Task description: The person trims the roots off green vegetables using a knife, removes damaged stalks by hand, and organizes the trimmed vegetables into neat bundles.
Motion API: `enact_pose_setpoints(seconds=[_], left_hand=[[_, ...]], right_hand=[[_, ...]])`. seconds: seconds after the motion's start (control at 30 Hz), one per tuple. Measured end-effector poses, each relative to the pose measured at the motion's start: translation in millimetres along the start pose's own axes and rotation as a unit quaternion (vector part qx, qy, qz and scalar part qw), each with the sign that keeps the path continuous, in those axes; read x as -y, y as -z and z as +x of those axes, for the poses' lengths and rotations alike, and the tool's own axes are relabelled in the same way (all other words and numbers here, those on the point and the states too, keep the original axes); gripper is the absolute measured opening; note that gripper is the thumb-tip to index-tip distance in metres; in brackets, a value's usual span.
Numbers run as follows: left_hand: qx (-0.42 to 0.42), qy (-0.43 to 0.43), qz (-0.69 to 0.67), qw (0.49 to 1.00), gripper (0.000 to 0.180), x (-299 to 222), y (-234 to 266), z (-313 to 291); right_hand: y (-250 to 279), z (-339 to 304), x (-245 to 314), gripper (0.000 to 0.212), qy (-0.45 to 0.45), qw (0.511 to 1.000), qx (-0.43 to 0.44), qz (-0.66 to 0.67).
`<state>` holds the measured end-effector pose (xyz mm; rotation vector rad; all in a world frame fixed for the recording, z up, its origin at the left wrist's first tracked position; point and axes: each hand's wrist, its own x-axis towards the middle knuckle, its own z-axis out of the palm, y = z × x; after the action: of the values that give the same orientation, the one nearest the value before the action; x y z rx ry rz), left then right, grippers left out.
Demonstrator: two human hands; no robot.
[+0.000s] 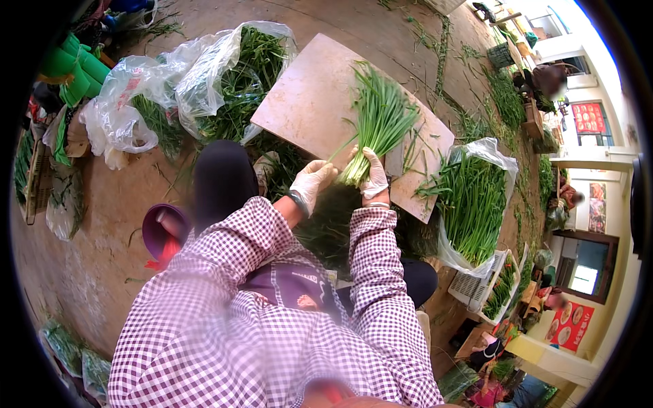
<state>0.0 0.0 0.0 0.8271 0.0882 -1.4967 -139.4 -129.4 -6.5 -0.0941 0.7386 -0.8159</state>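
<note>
A: Ahead of our right grip (371,173), we've the pinkish desk (299,95); ahead-left, a large clear bag (201,88) stuffed with greens (255,58)!
B: Near right, we see a smaller plastic bag (502,156), packed too!
A: And our leafy bunch (384,112), clenched by its pale ends in that right grip, leaves running ahead, slightly right, over the desk!
B: Just beside, our left grip (325,171) pinches a thin stalk (342,147)!

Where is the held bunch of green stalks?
Right of centre in the head view, the bunch is in the white-gloved right hand, overlapping the pinkish flat board.
</note>
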Motion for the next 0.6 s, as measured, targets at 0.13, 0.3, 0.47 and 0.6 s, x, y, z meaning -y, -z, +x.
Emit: enact_pose_setpoints(seconds=[0.13, 0.3, 0.47, 0.6], left_hand=[[0.075, 0.041, 0.309, 0.947, 0.004, 13, 24, -14], [0.1, 0.088, 0.8, 0.585, 0.046, -28, -8, -45], [0.1, 0.022, 0.353, 0.93, 0.055, -17, -11, 15], [0.17, 0.242, -0.022, 0.955, 0.062, -14, -16, 37]], right_hand=[[-6, -12, 30, 0.024, 0.044, 0.999, 0.014, 0.012], [-3, -11, 37, 0.015, 0.044, 0.996, -0.023, -0.072], [-50, -39, 4, 0.016, 0.037, 0.954, -0.039, -0.293], [-46, -28, -23, 0.033, 0.029, 0.912, -0.026, -0.408]])
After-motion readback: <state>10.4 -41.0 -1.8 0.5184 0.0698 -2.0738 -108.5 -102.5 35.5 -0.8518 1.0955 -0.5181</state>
